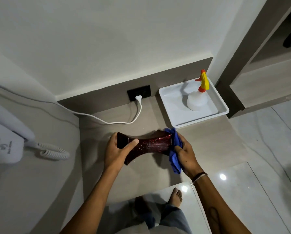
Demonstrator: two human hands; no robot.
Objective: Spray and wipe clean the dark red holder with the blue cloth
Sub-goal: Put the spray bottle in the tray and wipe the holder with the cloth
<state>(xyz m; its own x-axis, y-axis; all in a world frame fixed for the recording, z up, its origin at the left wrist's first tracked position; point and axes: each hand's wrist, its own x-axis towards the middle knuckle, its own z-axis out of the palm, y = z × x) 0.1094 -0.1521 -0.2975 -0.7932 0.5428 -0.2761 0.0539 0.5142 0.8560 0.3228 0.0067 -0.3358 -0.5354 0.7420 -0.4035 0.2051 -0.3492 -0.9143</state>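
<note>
Left hand [117, 152]: closed around one flared end of the dark red holder [146, 146], thumb laid across its upper face; the holder is held lying sideways, just above the counter [209, 141].
Right hand [186, 152]: clenched on the blue cloth [175, 156], which is pressed against the holder's opposite end; loose folds hang below the palm.
Holder: spanned between the two hands, narrow at the waist and widened at both ends; its glittery face shows pale streaks, judged to be spray moisture.
Spray bottle [196, 98]: stood upright in the white tray [168, 105], beyond the right hand and well apart from it.
Step in hand: wiping is judged to be under way, the spraying apparently done.
Technique: the left-hand grip is best kept firm while the cloth is drawn along the waist toward the left thumb; the holder is then to be rotated so that hidden faces and the covered end are reached.
Caution: a wet glossy surface may slip.
</note>
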